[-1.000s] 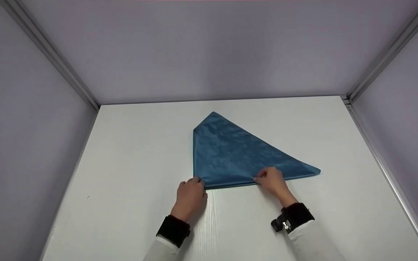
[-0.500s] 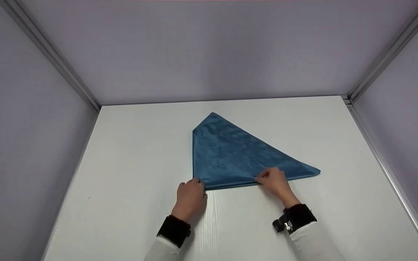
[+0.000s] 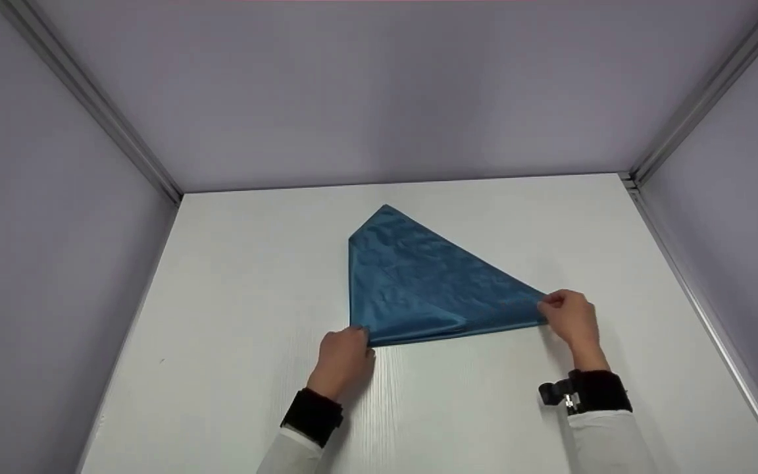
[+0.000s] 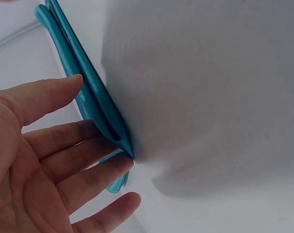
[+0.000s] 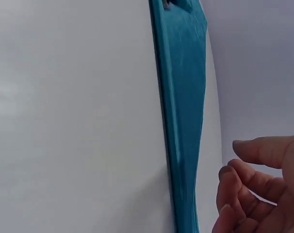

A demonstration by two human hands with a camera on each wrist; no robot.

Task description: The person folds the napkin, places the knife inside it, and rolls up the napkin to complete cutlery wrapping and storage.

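Note:
A blue cloth [image 3: 418, 283] lies folded into a flat triangle-like shape on the white table [image 3: 241, 276]. My left hand [image 3: 346, 352] rests at its near left corner. In the left wrist view the straight fingers [image 4: 79, 160] touch the cloth's layered edge [image 4: 96, 104]. My right hand [image 3: 570, 316] is over the cloth's right tip and hides it. In the right wrist view its fingers [image 5: 253, 194] are loosely curled just beside the narrow end of the cloth [image 5: 183, 97], with a small gap showing.
Grey-lilac walls [image 3: 379, 99] with metal corner rails [image 3: 89, 105] close the table in at the back, left and right. A black band [image 3: 313, 415] with a camera sits on each wrist.
My right hand has moved from the middle of the cloth's near edge out to its right tip. The left hand and the cloth have stayed in place.

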